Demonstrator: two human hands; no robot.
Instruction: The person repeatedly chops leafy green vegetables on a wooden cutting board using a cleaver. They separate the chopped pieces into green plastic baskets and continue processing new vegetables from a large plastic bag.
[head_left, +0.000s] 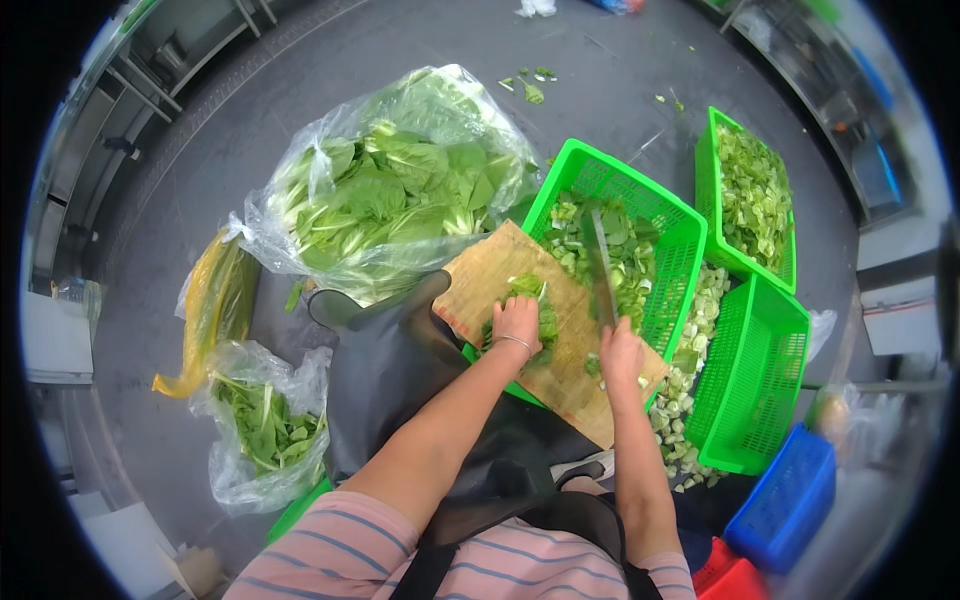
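Note:
My left hand (516, 325) presses a bunch of leafy greens (529, 286) onto a wooden cutting board (568, 330). My right hand (622, 352) grips the handle of a large knife (601, 266), its blade pointing away from me over the board's right edge. The board rests across a green plastic basket (679, 262). Inside that basket lie chopped greens (637, 259), partly behind the blade. A few cut scraps stick to the board near my right wrist.
A clear plastic bag of whole greens (405, 180) lies ahead left; a smaller bag (270, 420) sits left. At right are a basket of chopped leaves (754, 199), another green basket (750, 375), a blue crate (787, 499) and cut stem ends (679, 405) on the floor.

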